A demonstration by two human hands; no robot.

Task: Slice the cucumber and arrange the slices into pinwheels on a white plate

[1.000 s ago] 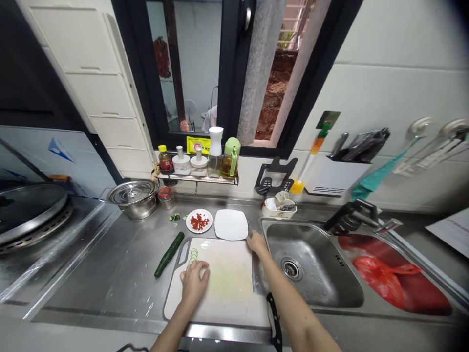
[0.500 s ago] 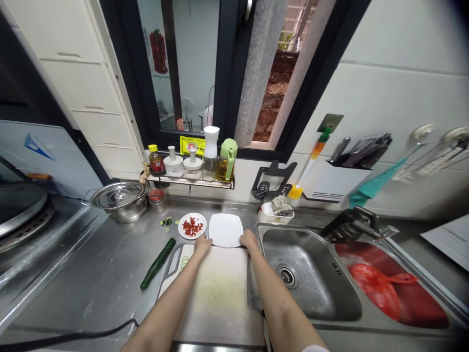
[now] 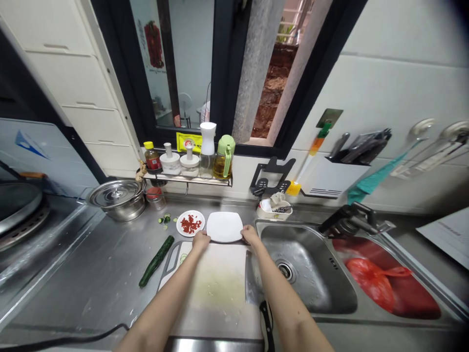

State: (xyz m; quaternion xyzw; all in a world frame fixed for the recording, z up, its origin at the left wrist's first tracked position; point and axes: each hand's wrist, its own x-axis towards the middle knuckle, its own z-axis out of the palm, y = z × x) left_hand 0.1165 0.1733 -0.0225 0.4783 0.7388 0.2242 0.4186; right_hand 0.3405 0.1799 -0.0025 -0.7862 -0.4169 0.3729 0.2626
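A white, rounded-square plate (image 3: 224, 227) with nothing on it is at the far edge of the cutting board (image 3: 220, 288). My left hand (image 3: 201, 240) grips its near left corner, and my right hand (image 3: 250, 235) grips the near right corner. Close to my left hand stands a small white plate (image 3: 190, 223) of chopped red pieces. Pale cucumber slices (image 3: 183, 257) lie on the board, partly behind my left forearm. A whole cucumber (image 3: 156, 261) rests on the counter to the left. Beside my right forearm is a cleaver (image 3: 252, 278) with a black handle.
The sink (image 3: 308, 274) is on the right, with a red bag (image 3: 373, 283) in a red basin beyond it. A lidded steel pot (image 3: 120, 199) stands at the back left. Cucumber ends (image 3: 166, 218) lie near the small plate. Above runs a condiment shelf (image 3: 186, 179).
Both hands keep hold of the plate, which stays at nearly the same spot. The view has shifted slightly, and the cleaver's black handle now shows beside my right forearm.
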